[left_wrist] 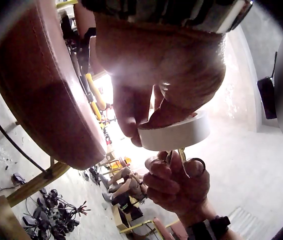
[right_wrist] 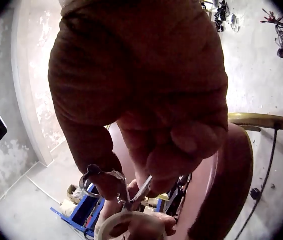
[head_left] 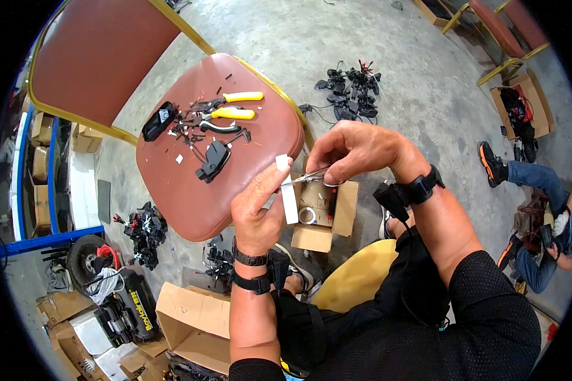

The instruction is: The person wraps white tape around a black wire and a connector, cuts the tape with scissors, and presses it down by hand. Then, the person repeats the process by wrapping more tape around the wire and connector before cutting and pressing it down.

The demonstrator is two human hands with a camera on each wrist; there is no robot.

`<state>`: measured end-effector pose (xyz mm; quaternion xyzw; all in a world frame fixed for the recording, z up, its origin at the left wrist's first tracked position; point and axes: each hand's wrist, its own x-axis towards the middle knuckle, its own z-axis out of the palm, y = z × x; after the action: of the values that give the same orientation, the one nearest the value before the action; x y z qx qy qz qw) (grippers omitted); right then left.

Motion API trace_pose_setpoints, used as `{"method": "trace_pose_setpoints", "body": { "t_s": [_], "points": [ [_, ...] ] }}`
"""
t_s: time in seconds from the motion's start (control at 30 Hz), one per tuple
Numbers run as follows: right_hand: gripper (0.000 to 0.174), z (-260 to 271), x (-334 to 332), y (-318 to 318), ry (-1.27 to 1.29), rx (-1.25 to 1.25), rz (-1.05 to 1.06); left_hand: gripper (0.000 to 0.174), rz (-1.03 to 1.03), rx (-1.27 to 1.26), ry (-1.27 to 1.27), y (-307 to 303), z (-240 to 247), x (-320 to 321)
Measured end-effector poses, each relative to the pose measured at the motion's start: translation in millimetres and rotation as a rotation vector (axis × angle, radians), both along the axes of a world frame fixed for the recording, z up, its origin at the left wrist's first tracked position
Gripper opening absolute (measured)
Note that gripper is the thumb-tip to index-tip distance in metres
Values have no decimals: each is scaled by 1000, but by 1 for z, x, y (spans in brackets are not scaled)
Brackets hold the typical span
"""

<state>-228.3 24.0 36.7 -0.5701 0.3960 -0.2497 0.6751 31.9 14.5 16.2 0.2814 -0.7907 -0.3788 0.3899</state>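
Observation:
My left hand (head_left: 258, 206) holds a roll of white tape (head_left: 290, 202), seen edge-on in the head view, with a short white end (head_left: 282, 161) at the fingertips. In the left wrist view the tape roll (left_wrist: 176, 136) shows its broad white side. My right hand (head_left: 365, 151) grips small metal scissors (head_left: 309, 177), thumb and fingers in the handle loops. The scissor blades point left and meet the tape near its upper part. From the right wrist, the scissors (right_wrist: 123, 192) stand right at the tape roll's rim (right_wrist: 103, 228).
A brown chair seat (head_left: 171, 206) bears two yellow-handled pliers (head_left: 234, 113), a black clip-like device (head_left: 214, 160), a black case (head_left: 158, 120) and scraps. Below the hands stands an open cardboard box (head_left: 344, 209). Black cable bundles (head_left: 349, 89) lie on the floor. Another person's legs (head_left: 540, 181) show at right.

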Motion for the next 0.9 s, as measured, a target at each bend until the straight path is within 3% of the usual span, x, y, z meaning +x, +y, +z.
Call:
{"method": "trace_pose_setpoints", "body": {
  "t_s": [0.37, 0.5, 0.7, 0.9],
  "points": [
    [26, -1, -2, -1, 4, -22, 20, 47, -4, 46, 8, -1, -2, 0],
    [25, 3, -4, -4, 127, -86, 9, 49, 2, 104, 39, -4, -7, 3],
    [21, -4, -5, -12, 326, -312, -164, 52, 193, 117, 214, -14, -11, 8],
    [21, -30, 16, -24, 56, -273, -448, 49, 627, 169, 494, -36, -1, 39]
  ]
}}
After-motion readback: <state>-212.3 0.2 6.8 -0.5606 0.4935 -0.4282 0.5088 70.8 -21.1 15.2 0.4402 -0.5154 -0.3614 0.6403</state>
